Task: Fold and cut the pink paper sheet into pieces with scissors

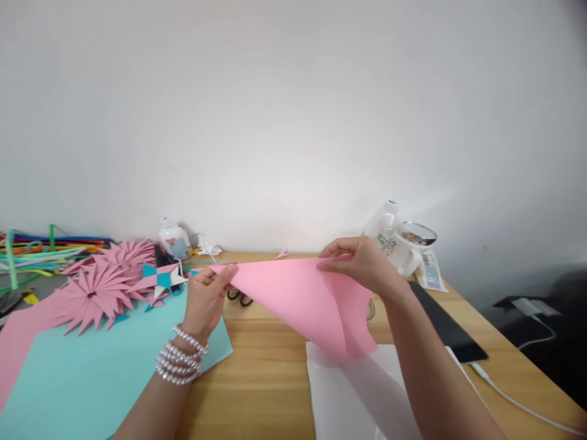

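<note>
A pink sheet of paper point(307, 299) hangs folded in the air above the wooden table point(270, 379), its lower point drooping toward a white sheet point(353, 397). My left hand point(206, 299), with pearl bracelets on the wrist, pinches the sheet's left corner. My right hand point(362, 260) pinches the upper right corner, fingers pressed together on the paper's edge.
A large turquoise sheet point(87, 373) and pink paper flowers point(98, 287) lie at the left, with coloured pipe cleaners point(41, 250) behind. Scissors point(239, 297) lie under the pink sheet. A glue bottle point(174, 239), plastic bottle point(383, 223), white cup point(410, 247) and black tablet point(447, 327) stand near.
</note>
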`<state>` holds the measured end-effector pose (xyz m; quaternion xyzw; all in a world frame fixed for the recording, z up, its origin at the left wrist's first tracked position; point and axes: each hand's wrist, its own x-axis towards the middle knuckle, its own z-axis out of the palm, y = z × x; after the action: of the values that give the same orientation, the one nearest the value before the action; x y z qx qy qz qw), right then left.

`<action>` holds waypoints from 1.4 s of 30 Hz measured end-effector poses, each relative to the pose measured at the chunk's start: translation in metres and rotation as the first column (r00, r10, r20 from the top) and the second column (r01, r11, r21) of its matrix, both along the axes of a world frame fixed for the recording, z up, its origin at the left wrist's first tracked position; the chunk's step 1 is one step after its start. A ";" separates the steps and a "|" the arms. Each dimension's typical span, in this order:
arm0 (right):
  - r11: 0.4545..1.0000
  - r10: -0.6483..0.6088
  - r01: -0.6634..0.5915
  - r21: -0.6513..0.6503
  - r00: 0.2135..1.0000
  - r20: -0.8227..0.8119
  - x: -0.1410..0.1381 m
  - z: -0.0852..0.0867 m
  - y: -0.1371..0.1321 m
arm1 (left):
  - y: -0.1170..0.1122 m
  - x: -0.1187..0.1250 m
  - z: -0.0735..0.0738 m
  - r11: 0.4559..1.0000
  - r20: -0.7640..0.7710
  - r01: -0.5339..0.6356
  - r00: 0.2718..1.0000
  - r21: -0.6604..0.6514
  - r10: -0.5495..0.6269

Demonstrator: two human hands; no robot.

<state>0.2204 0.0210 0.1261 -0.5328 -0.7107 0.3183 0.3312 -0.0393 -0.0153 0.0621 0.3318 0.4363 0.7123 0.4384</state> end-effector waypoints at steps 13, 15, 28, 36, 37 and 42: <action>0.996 -0.079 0.076 0.055 0.995 0.054 0.016 0.002 0.002 | -0.001 -0.001 -0.002 0.995 -0.074 0.100 0.992 0.023 -0.098; 0.996 -0.080 0.077 0.045 0.994 0.068 0.017 0.001 0.003 | -0.001 -0.001 -0.002 0.994 -0.068 0.104 0.993 0.035 -0.102; 0.996 -0.055 0.048 0.074 0.994 0.098 0.022 0.001 0.003 | -0.002 0.002 0.002 0.997 -0.030 0.074 0.997 0.031 -0.074; 0.998 -0.043 0.039 0.049 0.995 0.087 0.022 0.003 0.003 | -0.001 0.002 0.002 1.000 0.032 0.030 0.999 0.002 -0.031; 0.998 -0.040 0.036 0.053 0.996 0.084 0.021 0.003 0.002 | -0.001 0.001 0.002 1.000 0.042 0.023 0.999 -0.001 -0.023; 0.997 -0.043 0.035 0.070 0.994 0.105 0.021 0.004 0.001 | -0.001 0.002 0.003 1.000 0.058 0.011 0.998 -0.011 -0.010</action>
<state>0.2411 0.0223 0.1302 -0.5512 -0.7272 0.2584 0.3171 -0.0374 -0.0166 0.0646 0.3107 0.4258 0.7167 0.4566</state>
